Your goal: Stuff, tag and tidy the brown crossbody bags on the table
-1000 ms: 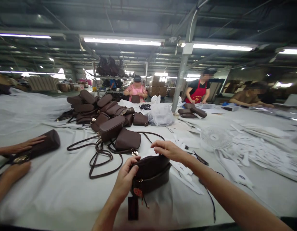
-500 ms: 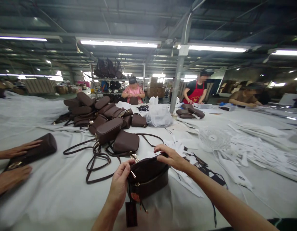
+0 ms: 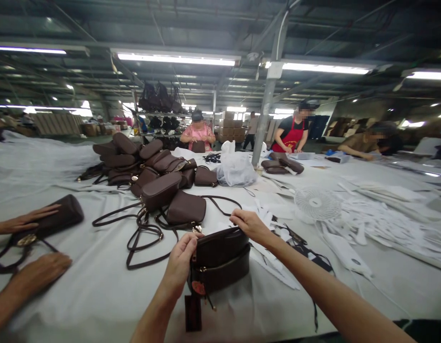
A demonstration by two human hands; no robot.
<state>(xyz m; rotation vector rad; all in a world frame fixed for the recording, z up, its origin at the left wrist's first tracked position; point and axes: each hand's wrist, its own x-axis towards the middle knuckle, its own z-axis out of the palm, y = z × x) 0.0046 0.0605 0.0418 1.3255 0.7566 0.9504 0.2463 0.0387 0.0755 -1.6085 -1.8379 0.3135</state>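
A dark brown bag [image 3: 222, 262] stands upright at the front of the white-covered table, with a round orange-red charm [image 3: 198, 287] and a dark tag [image 3: 193, 313] hanging from its left side. My left hand [image 3: 182, 259] grips the bag's upper left corner, thumb on top. At the upper right corner, my right hand [image 3: 251, 225] is closed on the bag's top edge. Just behind it lies another brown bag [image 3: 187, 207] with its strap.
A pile of brown bags [image 3: 125, 159] lies behind left. Another person's hands [image 3: 41, 274] handle a bag at far left. A white fan [image 3: 317, 204], paper scraps [image 3: 377, 224] and black straps are to the right; a clear plastic bag [image 3: 236, 170] and a post [image 3: 265, 109] stand beyond.
My right hand's fingers have closed at the bag's right corner, and the top edge looks straighter. The other person's lower hand has moved right, off the bag at left.
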